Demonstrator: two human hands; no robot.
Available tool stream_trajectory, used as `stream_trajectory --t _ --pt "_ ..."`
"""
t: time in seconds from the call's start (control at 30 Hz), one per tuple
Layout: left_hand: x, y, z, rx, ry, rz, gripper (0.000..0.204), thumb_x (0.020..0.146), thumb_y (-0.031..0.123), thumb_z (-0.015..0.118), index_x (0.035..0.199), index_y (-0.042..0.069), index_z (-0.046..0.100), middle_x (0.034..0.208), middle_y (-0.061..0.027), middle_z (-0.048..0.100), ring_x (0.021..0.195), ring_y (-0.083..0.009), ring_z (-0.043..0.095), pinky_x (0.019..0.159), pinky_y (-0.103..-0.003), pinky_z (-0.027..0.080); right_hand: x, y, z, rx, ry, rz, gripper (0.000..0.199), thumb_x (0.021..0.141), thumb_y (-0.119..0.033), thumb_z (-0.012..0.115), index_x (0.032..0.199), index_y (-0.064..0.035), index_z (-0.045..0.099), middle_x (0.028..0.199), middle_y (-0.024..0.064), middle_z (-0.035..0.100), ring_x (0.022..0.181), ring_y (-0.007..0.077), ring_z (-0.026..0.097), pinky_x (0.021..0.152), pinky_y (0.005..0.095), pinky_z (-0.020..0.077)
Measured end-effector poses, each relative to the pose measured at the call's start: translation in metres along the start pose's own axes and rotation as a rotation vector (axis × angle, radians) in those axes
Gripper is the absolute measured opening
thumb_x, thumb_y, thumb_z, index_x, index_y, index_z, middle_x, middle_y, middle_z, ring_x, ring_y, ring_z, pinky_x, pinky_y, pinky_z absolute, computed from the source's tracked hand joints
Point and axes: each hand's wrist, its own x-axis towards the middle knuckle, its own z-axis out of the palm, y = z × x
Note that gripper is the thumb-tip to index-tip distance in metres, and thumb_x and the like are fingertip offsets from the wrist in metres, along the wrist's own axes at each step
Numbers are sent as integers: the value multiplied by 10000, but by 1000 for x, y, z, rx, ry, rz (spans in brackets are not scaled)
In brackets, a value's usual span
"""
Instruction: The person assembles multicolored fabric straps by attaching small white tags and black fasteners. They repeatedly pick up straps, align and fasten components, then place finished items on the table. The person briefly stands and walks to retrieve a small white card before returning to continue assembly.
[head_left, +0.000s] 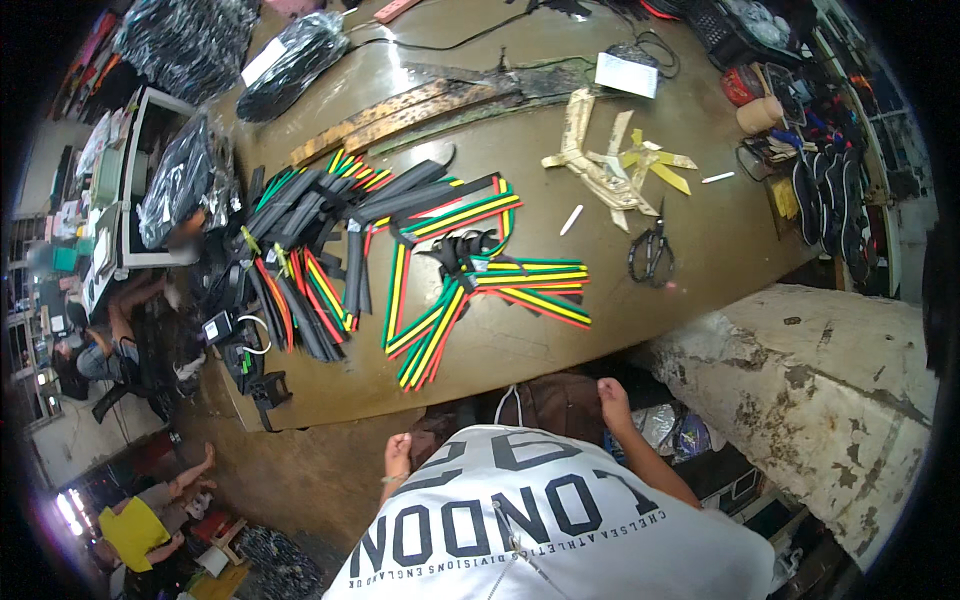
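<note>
Both hands are low, just off the table's front edge, on either side of brown cloth (555, 402) with a white cord hanging at its middle. My left hand (397, 456) is closed, fingers curled, beside the cloth's left side. At its right side, my right hand (612, 398) is also closed. Whether either hand grips anything is too small to make out. Nearest on the table lie strips striped green, yellow and red (440, 335), loosely crossed. A small black coiled piece (468, 247) rests among them. Bundles of dark grey and striped strips (310, 215) are heaped to the left.
On the table (500, 370) lie black-handled scissors (650, 255), cream pattern pieces (585, 160), a white marker (571, 220) and long worn wooden strips (420, 110). Black plastic-wrapped bundles (295, 65) stand far left. A stained pale ledge (800, 380) adjoins at right. Other people sit at left.
</note>
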Motion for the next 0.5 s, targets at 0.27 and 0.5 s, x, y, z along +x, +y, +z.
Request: stream_trajectory --t 0.27,0.5 --pt "-59 79 -9 353 -584 -609 597 950 516 485 1214 -7 601 1192 -118 616 1108 -176 529 975 -323 410 -54 -139 7 -697 -820 53 370 970 -343 456 992 -6 607 950 221 645 903 356 625 810 397 487" --pt "61 62 134 755 -1075 -225 327 910 270 484 984 -7 642 983 -109 682 936 -187 607 854 -341 473 72 -9 176 -1443 -1072 -281 366 916 -336 489 998 -31 675 1036 232 653 963 378 643 826 457 503"
